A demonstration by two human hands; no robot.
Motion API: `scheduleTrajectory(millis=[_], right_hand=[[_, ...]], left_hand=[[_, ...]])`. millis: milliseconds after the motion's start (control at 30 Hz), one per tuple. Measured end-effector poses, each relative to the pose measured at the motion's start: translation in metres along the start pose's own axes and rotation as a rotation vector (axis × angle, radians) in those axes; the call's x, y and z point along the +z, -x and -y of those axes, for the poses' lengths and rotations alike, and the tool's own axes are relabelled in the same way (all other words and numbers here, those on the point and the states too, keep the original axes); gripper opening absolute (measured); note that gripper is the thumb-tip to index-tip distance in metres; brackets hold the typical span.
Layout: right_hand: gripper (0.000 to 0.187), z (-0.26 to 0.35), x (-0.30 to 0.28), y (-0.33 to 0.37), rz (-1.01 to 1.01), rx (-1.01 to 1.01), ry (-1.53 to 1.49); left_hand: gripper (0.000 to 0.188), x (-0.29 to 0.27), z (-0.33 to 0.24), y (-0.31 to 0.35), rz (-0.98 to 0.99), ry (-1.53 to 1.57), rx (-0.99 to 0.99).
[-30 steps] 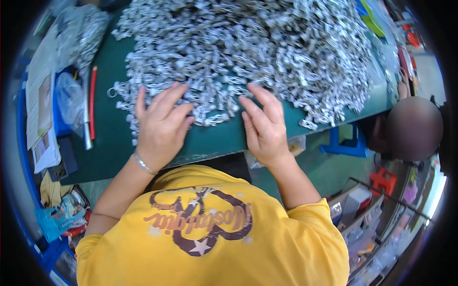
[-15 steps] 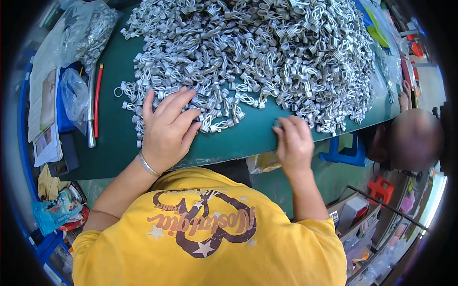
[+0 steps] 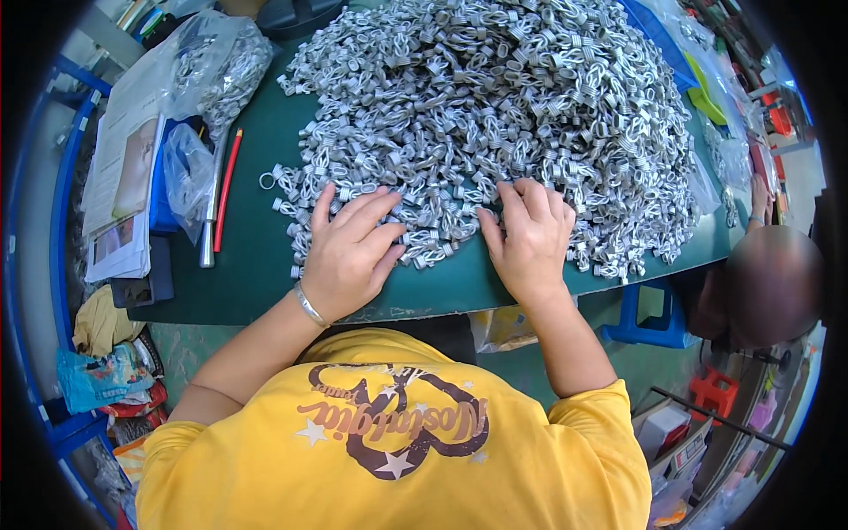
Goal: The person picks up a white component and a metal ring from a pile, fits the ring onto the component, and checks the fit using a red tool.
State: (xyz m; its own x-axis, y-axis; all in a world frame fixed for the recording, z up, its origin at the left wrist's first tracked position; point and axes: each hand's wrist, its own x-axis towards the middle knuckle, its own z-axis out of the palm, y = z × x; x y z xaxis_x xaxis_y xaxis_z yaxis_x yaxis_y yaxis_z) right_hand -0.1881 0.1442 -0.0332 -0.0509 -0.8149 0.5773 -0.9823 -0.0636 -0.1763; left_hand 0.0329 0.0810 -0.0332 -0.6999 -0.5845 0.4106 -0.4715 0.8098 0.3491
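Observation:
A large heap of small silver-grey metal pieces [image 3: 495,97], each with looped strands and a ribbed collar, covers much of the green table [image 3: 256,291]. At the heap's near left edge, my left hand [image 3: 346,256] rests with its fingers spread over several of the pieces. My right hand [image 3: 533,238] reaches into the near middle of the heap, thumb apart from the fingers, its fingertips touching pieces. I see nothing held in either hand, though the pieces under the fingertips are partly hidden.
Left of the heap lie a red stick [image 3: 229,177], a metal rod [image 3: 208,238], a clear bag [image 3: 188,172] and papers [image 3: 124,230]. A blue stool [image 3: 652,318] stands beyond the table's right front edge. Another person [image 3: 768,283] is at the right.
My right hand has moved from the table's front edge up to the heap, and its pinched fingers have spread. My left hand stays over the same pieces; the whole view has shifted.

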Motion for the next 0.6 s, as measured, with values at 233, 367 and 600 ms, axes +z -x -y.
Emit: scheduleTrajectory(millis=[233,367,600], right_hand=[[0.019,0.001,0.002,-0.004,0.033,-0.015,0.147],[0.017,0.001,0.004,-0.010,-0.041,-0.043,0.074],[0.044,0.045,0.000,0.002,-0.130,0.180,-0.886]], left_hand=[[0.018,-0.001,0.000,0.001,-0.024,0.024,0.014],[0.024,-0.002,0.001,0.002,-0.019,0.042,0.004],[0.044,-0.008,-0.006,-0.004,-0.222,0.292,0.030]])
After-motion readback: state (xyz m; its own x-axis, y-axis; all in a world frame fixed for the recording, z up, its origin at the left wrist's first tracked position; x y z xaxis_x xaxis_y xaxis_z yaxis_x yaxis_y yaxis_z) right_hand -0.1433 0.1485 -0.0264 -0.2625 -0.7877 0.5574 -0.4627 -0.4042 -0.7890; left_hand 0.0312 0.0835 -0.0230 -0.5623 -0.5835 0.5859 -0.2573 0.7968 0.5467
